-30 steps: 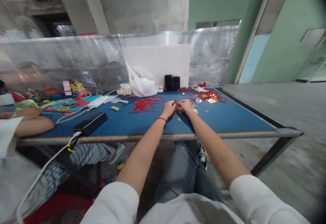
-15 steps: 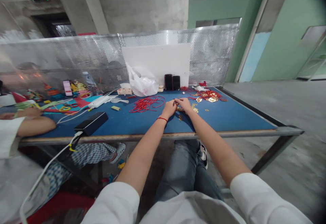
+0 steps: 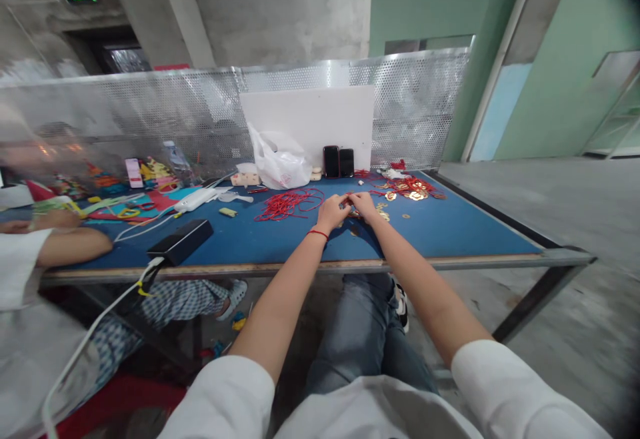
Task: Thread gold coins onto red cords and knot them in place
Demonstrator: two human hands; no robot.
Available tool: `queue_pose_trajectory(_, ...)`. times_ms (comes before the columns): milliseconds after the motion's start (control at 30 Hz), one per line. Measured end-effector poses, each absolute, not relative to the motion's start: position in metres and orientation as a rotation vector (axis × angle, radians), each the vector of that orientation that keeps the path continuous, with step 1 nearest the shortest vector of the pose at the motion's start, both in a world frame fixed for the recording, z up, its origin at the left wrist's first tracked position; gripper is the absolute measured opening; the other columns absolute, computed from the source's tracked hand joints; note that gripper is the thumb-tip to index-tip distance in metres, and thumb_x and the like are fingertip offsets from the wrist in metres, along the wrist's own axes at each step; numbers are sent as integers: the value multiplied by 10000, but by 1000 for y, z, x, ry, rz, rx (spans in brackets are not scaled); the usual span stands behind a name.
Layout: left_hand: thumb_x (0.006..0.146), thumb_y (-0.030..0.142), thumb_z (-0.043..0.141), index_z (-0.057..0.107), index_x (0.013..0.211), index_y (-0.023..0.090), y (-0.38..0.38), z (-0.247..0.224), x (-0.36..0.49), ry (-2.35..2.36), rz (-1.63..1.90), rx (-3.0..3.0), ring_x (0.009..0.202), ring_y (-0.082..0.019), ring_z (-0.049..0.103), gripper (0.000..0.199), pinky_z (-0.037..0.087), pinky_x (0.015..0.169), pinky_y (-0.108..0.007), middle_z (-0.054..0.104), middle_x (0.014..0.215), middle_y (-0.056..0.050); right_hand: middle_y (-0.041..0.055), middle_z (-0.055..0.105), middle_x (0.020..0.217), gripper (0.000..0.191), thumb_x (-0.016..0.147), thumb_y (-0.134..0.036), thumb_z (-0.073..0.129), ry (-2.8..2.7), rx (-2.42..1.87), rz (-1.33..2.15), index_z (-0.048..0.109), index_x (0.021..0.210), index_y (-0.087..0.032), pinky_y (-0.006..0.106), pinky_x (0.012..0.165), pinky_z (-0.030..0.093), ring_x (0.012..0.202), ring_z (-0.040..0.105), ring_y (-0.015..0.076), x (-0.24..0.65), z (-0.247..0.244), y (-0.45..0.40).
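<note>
My left hand [image 3: 332, 212], with a red string on its wrist, and my right hand [image 3: 362, 204] meet at the fingertips over the blue table. Both have their fingers closed in a pinch, and what lies between them is too small to make out. Gold coin-like pieces [image 3: 383, 214] lie beside and partly under my right hand. To the left of my hands is a loose heap of red cord [image 3: 285, 204]. A pile of red cords with gold pieces [image 3: 419, 188] rests farther right.
Behind my hands stand two black phone-like devices [image 3: 331, 162] and a white plastic bag [image 3: 283, 162] against a white board [image 3: 310, 109]. A black box [image 3: 181, 242] with a cable sits left. A co-worker's arm [image 3: 75, 247] rests at the far left.
My fingers have shifted slightly where they meet, and my left hand's fingers are a little more raised. The things on the table look unchanged.
</note>
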State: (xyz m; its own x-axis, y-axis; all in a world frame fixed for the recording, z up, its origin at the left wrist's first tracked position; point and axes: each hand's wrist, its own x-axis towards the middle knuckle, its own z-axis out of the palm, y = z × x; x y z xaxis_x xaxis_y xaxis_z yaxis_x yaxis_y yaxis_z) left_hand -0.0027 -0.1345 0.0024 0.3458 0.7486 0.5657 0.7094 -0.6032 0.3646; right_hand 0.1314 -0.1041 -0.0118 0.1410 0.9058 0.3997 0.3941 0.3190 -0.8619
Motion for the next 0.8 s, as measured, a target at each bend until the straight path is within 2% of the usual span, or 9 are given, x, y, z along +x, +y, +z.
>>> queue_pose_trajectory(100,804,251,527,691,1066,209,-128,0,-3,1279,1239,2382,835,-192,595,312,418,755,-270,677,915,-76,15,567,545,253,717,-235,424,-1476,-1258,582,583,551,-129,227,558,356,563,491,132,131,-12,-104)
queue_pose_trajectory(167,780,210,548,717,967,174,-121,-3,-2,1232,1348,2202,845,-187,600,254,422,762,-261,692,931,-83,14,559,531,250,713,-204,409,-1503,-1244,601,562,526,-140,228,561,362,543,486,128,130,-11,-104)
queue_pose_trajectory(267,771,225,573,693,695,138,-111,-6,0,1187,1391,1888,702,-169,589,166,420,681,-257,674,718,-68,15,552,525,272,732,-193,403,-1551,-1204,618,527,494,-156,227,580,375,545,490,126,127,-8,-106)
queue_pose_trajectory(367,823,313,540,565,512,139,-107,-8,3,990,1299,1525,512,-119,509,357,395,577,-247,553,509,-23,7,542,518,294,765,-222,420,-1619,-1137,657,498,487,-165,222,592,391,547,497,122,124,-4,-110)
queue_pose_trajectory(500,836,313,567,536,558,136,-109,-5,3,723,1213,1183,434,-89,459,331,360,496,-223,501,470,3,-2,544,522,282,791,-248,429,-1712,-1007,773,518,538,-161,222,579,392,524,483,114,119,-1,-116)
queue_pose_trajectory(667,861,315,557,616,744,116,-111,3,-2,564,1143,947,467,-85,504,238,382,489,-209,595,575,-19,4,566,552,230,766,-205,443,-1761,-952,814,540,563,-153,240,640,409,553,505,121,115,0,-119)
queue_pose_trajectory(800,875,311,533,615,783,117,-111,6,-7,581,1159,827,488,-100,546,230,408,489,-221,634,623,-31,6,571,566,246,767,-216,436,-1828,-942,779,542,555,-152,245,667,405,580,513,125,116,-2,-119)
